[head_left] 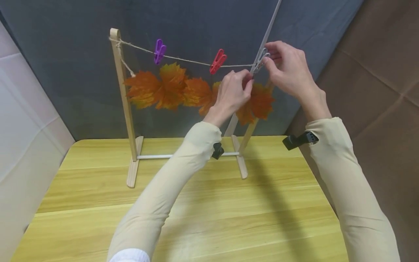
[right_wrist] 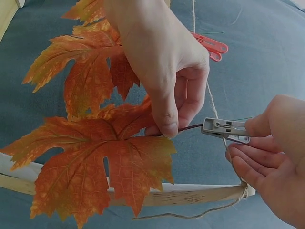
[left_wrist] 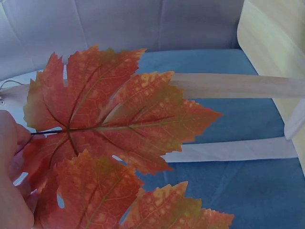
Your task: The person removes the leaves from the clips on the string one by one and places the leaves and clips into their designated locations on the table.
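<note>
My left hand (head_left: 229, 92) pinches the thin dark stem (right_wrist: 190, 127) of an orange maple leaf (right_wrist: 86, 143) between thumb and fingers, at the right end of the line. The stem's end runs into the jaws of a grey clothespin (right_wrist: 224, 128), which sits across the twine (right_wrist: 212, 101). My right hand (head_left: 291, 69) holds the handle end of this clothespin, thumb on one side and fingers behind. Further left, a red clothespin (head_left: 218, 61) and a purple clothespin (head_left: 159, 51) grip the twine, with more orange leaves (head_left: 160, 87) hanging below them.
The twine is strung on a wooden frame with a left post (head_left: 126, 105), splayed feet and a white lower bar (head_left: 154, 157). It stands at the back of a wood-grain table (head_left: 229, 218). A dark cloth (head_left: 203, 22) hangs behind; a brown cloth (head_left: 376, 80) is at right.
</note>
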`<state>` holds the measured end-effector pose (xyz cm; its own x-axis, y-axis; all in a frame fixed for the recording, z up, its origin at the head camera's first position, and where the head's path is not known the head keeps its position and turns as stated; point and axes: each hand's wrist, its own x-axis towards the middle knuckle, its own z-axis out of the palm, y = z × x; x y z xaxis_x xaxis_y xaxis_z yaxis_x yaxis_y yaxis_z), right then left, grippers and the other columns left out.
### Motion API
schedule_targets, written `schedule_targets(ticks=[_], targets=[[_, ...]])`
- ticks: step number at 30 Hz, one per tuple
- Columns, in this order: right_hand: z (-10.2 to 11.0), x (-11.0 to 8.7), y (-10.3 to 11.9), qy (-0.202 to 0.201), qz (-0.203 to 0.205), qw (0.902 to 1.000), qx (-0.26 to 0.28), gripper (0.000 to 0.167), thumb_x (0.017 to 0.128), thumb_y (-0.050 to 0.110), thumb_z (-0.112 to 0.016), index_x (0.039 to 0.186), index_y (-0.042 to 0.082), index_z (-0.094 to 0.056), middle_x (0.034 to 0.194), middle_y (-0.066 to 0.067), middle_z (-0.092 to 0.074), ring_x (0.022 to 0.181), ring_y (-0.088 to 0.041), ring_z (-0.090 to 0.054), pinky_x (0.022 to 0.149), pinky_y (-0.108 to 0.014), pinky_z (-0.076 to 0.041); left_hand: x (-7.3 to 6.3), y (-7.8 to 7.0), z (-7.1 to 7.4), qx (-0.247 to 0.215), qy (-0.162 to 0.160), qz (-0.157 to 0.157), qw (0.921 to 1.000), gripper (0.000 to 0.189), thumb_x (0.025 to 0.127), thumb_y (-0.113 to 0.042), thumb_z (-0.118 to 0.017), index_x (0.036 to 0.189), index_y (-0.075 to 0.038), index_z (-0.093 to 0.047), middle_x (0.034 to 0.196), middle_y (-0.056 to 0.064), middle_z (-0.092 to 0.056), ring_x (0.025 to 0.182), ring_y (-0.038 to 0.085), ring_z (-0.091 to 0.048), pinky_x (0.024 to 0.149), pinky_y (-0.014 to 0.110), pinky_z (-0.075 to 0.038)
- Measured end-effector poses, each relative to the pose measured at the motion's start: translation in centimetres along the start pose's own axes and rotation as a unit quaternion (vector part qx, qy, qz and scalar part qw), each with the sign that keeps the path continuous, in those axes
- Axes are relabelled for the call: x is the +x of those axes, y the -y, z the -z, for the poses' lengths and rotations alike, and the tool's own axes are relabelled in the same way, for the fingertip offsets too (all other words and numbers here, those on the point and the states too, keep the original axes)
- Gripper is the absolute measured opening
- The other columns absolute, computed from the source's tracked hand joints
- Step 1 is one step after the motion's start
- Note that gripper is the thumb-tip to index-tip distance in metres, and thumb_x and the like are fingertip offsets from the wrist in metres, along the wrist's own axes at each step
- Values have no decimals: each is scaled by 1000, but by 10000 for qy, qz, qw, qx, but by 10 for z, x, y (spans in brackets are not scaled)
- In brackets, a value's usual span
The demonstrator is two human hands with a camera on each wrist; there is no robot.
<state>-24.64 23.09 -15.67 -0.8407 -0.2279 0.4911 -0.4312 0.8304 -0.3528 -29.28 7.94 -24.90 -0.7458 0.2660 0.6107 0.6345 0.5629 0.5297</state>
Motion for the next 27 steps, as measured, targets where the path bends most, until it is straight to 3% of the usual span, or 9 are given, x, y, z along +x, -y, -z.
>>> schedule_targets(ticks=[15, 19, 22, 27], targets=[[-4, -8, 3, -303, -21, 9995, -126, 35, 102, 20, -55, 129, -1, -61, 117, -19, -70, 108, -34, -71, 100, -46, -53, -5, 3, 0, -21, 114, -185, 9998, 20, 100, -23, -63, 110, -9, -72, 97, 5, -75, 88, 19, -63, 123, 37, -29], [-5, -13, 3, -392, -36, 9991, -124, 34, 102, 20, -56, 128, -2, -61, 116, -20, -70, 108, -34, -71, 100, -46, -53, -7, 3, 0, -48, 152, -217, 9996, 20, 100, -24, -62, 110, -10, -72, 97, 5, -75, 85, 18, -61, 101, 27, -47], [-6, -11, 1, -414, -3, 9991, -53, 33, 102, 20, -56, 126, -1, -62, 114, -19, -71, 106, -32, -71, 99, -45, -54, -7, 3, -1, -54, 181, -127, 9997, 20, 100, -25, -63, 111, -11, -72, 97, 4, -74, 81, 17, -60, 76, 25, -49], [-6, -8, -2, -430, 53, 9990, 83, 31, 101, 19, -57, 125, -1, -63, 112, -17, -72, 103, -30, -72, 97, -43, -55, -6, 3, 0, 9, 179, 15, 9998, 20, 101, -26, -62, 111, -12, -72, 96, 4, -74, 79, 16, -60, 70, 23, -48]])
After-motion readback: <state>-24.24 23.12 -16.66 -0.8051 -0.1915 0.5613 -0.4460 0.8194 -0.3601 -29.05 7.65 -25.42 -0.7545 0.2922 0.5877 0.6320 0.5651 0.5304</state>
